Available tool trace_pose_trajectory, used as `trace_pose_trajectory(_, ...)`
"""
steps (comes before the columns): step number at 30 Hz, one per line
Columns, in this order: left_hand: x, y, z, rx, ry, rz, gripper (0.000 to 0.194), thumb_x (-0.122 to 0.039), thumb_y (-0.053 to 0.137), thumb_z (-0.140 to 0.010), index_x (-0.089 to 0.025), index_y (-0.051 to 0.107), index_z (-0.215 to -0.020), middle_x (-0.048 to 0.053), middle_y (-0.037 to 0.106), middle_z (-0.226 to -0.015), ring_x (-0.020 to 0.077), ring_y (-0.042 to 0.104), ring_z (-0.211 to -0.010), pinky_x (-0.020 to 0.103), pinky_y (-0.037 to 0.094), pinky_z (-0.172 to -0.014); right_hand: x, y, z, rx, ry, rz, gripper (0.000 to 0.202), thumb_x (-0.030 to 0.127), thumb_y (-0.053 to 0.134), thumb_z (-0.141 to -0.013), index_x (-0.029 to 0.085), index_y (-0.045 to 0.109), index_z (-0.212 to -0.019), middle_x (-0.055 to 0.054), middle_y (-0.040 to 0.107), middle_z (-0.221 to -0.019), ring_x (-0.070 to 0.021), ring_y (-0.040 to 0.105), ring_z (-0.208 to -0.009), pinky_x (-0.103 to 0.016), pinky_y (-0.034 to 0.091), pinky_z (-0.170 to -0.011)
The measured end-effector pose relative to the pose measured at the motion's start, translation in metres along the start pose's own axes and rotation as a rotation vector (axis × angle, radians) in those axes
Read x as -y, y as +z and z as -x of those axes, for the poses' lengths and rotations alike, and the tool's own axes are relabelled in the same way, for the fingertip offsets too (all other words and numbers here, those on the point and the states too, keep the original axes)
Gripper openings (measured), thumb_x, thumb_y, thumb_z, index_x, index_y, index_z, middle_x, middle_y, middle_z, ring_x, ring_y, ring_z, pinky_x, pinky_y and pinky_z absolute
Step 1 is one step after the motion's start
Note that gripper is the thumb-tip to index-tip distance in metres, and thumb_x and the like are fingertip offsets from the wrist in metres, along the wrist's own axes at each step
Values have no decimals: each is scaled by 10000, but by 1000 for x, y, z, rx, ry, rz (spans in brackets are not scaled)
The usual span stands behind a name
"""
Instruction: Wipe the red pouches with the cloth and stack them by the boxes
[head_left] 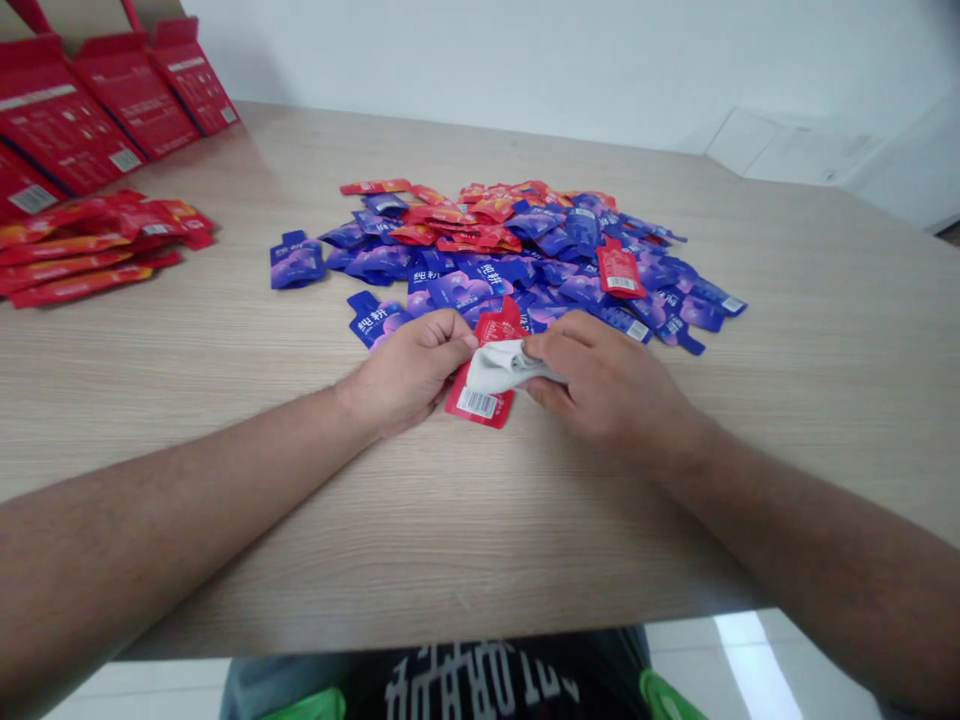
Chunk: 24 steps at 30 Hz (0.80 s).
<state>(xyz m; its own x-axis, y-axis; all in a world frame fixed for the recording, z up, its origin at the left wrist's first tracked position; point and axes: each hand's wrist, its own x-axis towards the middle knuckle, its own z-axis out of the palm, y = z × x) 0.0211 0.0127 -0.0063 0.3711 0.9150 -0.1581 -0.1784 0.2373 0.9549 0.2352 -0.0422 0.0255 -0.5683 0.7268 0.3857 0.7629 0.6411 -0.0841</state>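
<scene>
A red sachet (504,412) with a white barcode label is held by its left edge in my left hand (417,368), thumb and fingers pinched together. My right hand (600,375) grips a folded whitish cloth (495,368), which lies against the sachet's printed face and covers its middle. Just beyond both hands spreads a heap of purple sachets (465,285), with red-orange sachets (495,205) on its far side. One more red sachet (621,270) with a barcode rests on top of the heap, right of centre.
Red cartons (127,95) stand at the back left, in front of a white wall. A stack of red-orange packets (82,250) lies before them. A lone purple sachet (297,260) sits left of the heap. The wooden table (420,560) ends just before my lap.
</scene>
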Motion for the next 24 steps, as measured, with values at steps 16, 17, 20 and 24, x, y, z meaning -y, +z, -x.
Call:
trace_pose_trajectory(16, 0, 2, 0, -64, 15, -41, 168, -178, 670, -870, -198, 519, -801, -60, 506, -552, 82, 435, -409, 192, 309, -405, 2, 6, 1, 139, -140, -68, 142, 255, 621, -982, 196, 691, -1090, -84, 659, -1036, -238, 612, -945, -357, 499, -826)
trace_pose_trajectory(17, 0, 2, 1, -55, 17, -42, 169, -184, 674, -871, -197, 520, -802, -60, 505, -553, 79, 430, -410, 191, 311, -407, 0, 5, 1, 133, -128, -63, 148, 261, 614, -988, 197, 688, -1099, -86, 661, -1039, -239, 613, -949, -358, 499, -830)
trace_pose_trajectory(20, -1, 2, 1, -37, 22, -41, 174, -184, 684, -867, -193, 522, -805, -56, 516, -569, 79, 457, -435, 189, 333, -427, -7, 4, -1, 12, 35, -30, 212, 295, 617, -995, 169, 669, -1159, -119, 661, -1081, -263, 614, -994, -384, 506, -861)
trace_pose_trajectory(24, -2, 3, 3, -31, 28, -32, 167, -178, 674, -872, -194, 519, -814, -58, 514, -576, 78, 458, -441, 188, 339, -427, -6, 3, -1, 31, -11, -70, 203, 270, 631, -977, 170, 665, -1151, -108, 658, -1068, -258, 619, -990, -377, 513, -859)
